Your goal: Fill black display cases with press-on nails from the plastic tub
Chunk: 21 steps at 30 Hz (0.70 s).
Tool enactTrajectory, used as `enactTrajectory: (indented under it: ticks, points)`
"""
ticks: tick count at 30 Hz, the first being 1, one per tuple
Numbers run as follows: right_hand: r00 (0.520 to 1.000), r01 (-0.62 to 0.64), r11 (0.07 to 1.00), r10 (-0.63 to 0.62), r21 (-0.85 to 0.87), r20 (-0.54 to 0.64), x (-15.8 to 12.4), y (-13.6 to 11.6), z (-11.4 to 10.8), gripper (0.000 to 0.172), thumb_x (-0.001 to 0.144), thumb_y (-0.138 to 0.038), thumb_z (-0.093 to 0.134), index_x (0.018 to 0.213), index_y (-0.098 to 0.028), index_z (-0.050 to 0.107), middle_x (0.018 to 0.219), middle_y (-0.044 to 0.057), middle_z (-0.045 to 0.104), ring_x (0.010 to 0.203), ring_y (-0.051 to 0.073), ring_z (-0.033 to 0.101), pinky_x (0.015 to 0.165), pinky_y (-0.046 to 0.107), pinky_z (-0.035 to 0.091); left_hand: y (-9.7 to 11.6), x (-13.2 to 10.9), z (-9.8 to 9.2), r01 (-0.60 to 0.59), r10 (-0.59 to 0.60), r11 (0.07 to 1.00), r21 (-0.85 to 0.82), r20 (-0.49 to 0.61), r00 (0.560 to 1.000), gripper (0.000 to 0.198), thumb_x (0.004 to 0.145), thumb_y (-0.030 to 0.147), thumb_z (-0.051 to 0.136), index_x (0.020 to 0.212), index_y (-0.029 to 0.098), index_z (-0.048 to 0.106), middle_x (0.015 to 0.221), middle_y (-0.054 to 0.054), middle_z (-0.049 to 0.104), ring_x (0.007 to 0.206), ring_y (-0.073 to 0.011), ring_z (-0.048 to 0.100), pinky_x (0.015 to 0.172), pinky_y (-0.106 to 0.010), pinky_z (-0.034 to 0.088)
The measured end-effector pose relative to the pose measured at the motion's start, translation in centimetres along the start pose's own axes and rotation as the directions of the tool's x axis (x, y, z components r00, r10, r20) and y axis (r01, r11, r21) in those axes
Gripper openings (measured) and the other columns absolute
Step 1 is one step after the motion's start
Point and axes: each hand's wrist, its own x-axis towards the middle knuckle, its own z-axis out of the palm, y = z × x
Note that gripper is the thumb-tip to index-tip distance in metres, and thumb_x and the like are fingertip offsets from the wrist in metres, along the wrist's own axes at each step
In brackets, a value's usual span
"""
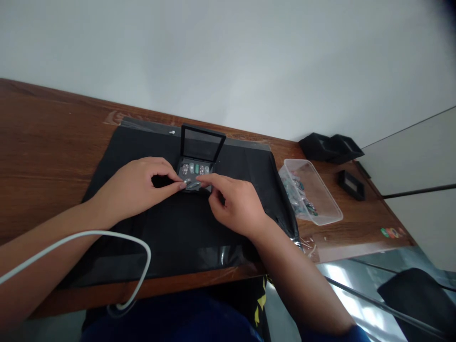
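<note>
A small black box with its clear lid raised stands on a black mat. Inside it lies a row of several small press-on nails in grey and green. My left hand and my right hand meet at the box's front edge. Both pinch with thumb and forefinger at a small silvery nail held between them over the front row. The other fingers of both hands are curled.
A clear plastic tub with several loose nails sits to the right on the wooden table. Black empty boxes and a small black lid lie farther right. A white cable loops over my left forearm.
</note>
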Motion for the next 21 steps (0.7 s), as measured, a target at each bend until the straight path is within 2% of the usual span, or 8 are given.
enactTrajectory:
  ticks: [8,11,17,21]
  points:
    - [0.999,-0.008,1.0,0.008,0.011,0.045,0.14,-0.28,0.01,0.055,0.099,-0.014,0.058,0.147,-0.03,0.079,0.129,0.001,0.09,0.088,0.019,0.082,0.079,0.03,0.058,0.02,0.04,-0.54,0.023,-0.022,0.999,-0.028,0.033,0.999,0.039,0.092,0.073,0.076,0.084,0.039,0.092,0.101,-0.003,0.087,0.084,-0.027,0.077,0.073,-0.039,0.055]
    - [0.998,-0.017,1.0,0.017,0.001,0.053,0.22,-0.31,0.05,0.055,0.101,-0.015,0.056,0.149,-0.029,0.078,0.128,0.002,0.091,0.095,0.021,0.084,0.081,0.032,0.059,0.11,0.03,-0.51,0.03,-0.029,0.999,-0.044,0.027,0.999,0.035,0.091,0.071,0.078,0.082,0.04,0.093,0.098,-0.001,0.087,0.081,-0.026,0.077,0.071,-0.039,0.055]
    - [0.997,0.004,1.0,-0.003,-0.007,0.083,0.24,-0.11,0.16,0.056,0.104,-0.013,0.056,0.153,-0.032,0.076,0.138,0.001,0.088,0.112,0.023,0.086,0.09,0.033,0.062,0.21,0.01,-0.63,-0.015,0.018,0.998,-0.069,0.054,0.998,0.047,0.093,0.081,0.074,0.088,0.038,0.093,0.098,0.001,0.087,0.083,-0.0247,0.077,0.074,-0.039,0.056]
    - [0.995,0.021,1.0,-0.019,-0.018,0.096,0.22,0.07,0.26,0.055,0.107,-0.014,0.056,0.156,-0.031,0.074,0.145,0.003,0.086,0.12,0.025,0.086,0.095,0.035,0.065,0.12,0.11,-0.65,-0.012,0.016,0.997,-0.075,0.057,0.998,0.047,0.092,0.081,0.073,0.086,0.039,0.094,0.097,-0.002,0.087,0.083,-0.0257,0.078,0.073,-0.039,0.056]
